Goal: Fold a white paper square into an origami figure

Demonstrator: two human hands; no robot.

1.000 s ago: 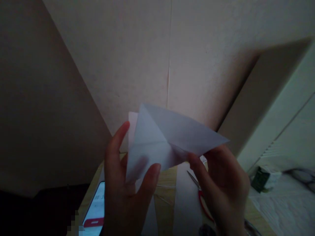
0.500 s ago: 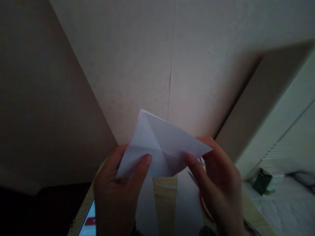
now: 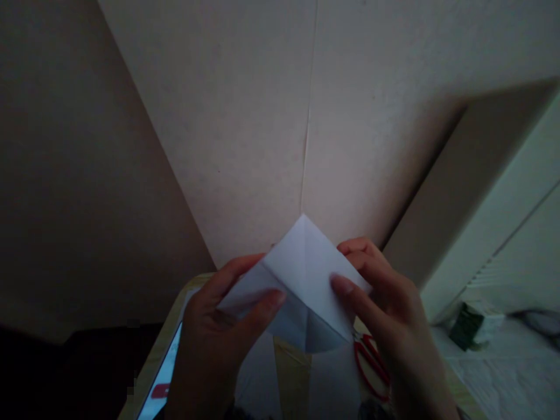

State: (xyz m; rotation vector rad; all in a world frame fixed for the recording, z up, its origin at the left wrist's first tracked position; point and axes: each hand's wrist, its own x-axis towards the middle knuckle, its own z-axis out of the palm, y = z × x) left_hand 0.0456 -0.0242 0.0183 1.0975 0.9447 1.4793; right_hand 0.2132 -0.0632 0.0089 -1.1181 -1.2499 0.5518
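A folded sheet of white paper (image 3: 301,262) is held up in the air between my two hands, with one corner pointing upward and creases crossing its face. My left hand (image 3: 223,321) pinches its left side, thumb on the near face and fingers behind. On the right side, my right hand (image 3: 385,303) grips the paper the same way, its thumb pressed near the right edge. The lower flap bulges a little toward me. Fingers behind the paper are partly hidden.
Below lies a wooden table (image 3: 293,379) with white paper strips (image 3: 258,373) on it. Red-handled scissors (image 3: 371,361) rest at the right, partly behind my right hand. A lit screen (image 3: 164,379) is at the left. A dark green box (image 3: 466,326) stands farther right.
The paper has turned so that its top corner moved from the left to the middle, and its lower flap now stands out. My right thumb has shifted on it. More of the scissors shows.
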